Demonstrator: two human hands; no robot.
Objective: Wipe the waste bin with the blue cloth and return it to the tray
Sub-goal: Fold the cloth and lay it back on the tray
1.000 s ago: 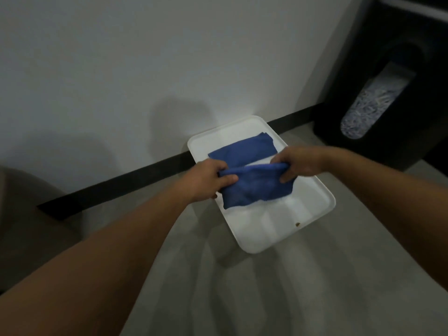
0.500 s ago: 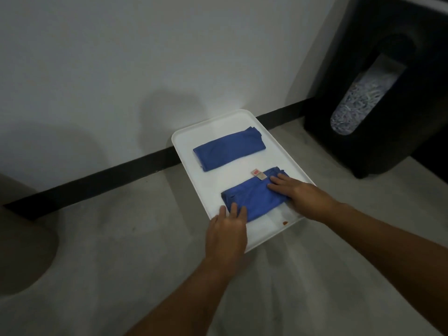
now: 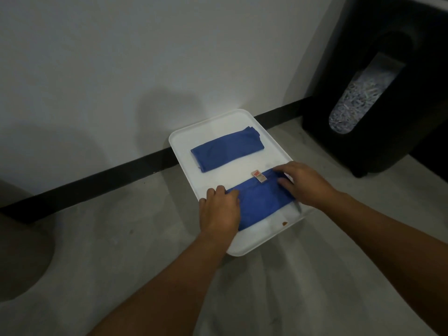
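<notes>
A: Where is the cloth [image 3: 260, 202]?

B: It lies folded on the near half of the white tray [image 3: 184, 141]. A small tag [image 3: 258, 177] sits on its far edge.

A: What are the hands doing?

B: The left hand [image 3: 219, 210] lies flat on the left end of the cloth, fingers together. It covers the tray's left edge there. The right hand [image 3: 304, 184] rests on the right end, fingers spread a little and bent. Neither hand grips the cloth; both just press on top.

A: Is anything else on the tray?

B: A second cloth [image 3: 226, 149] lies folded on the far half. A strip of bare white tray runs between the two. A small brown spot [image 3: 284, 223] sits near the tray's near right edge.

A: Where is the bin [image 3: 392, 93]?

B: Far right, black, against the wall [image 3: 121, 57]. Its window shows paper shreds. It stands apart from the tray.

A: Is there room to move?

B: Yes. The tray's far corner is close to the dark strip at the bottom of the wall. The grey floor [image 3: 109, 238] is bare to the left and near side.
</notes>
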